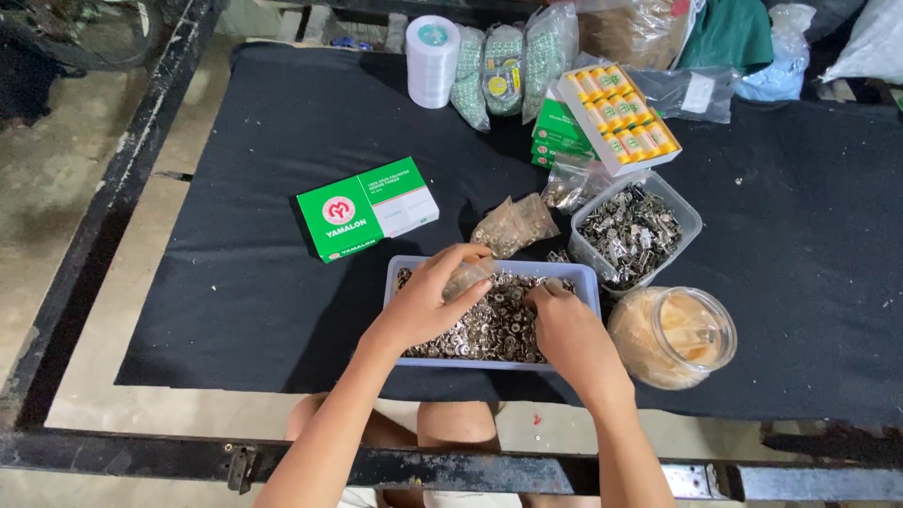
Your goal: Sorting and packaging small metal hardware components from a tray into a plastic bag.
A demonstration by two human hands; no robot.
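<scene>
A pale blue rectangular tray (404,266) full of small silver metal fasteners sits on the black cloth near the table's front edge. My left hand (435,299) is over the tray's left half, its fingers pinched on a small clear plastic bag (467,276). My right hand (564,329) rests in the tray's right half, fingers curled down into the fasteners; what it grips is hidden.
A clear tub of metal clips (636,228) stands behind the tray, a clear jar (673,336) to its right. A green and white box (366,209) lies at left. Filled small bags (514,225), thread boxes (616,117) and a tape roll (432,59) sit further back.
</scene>
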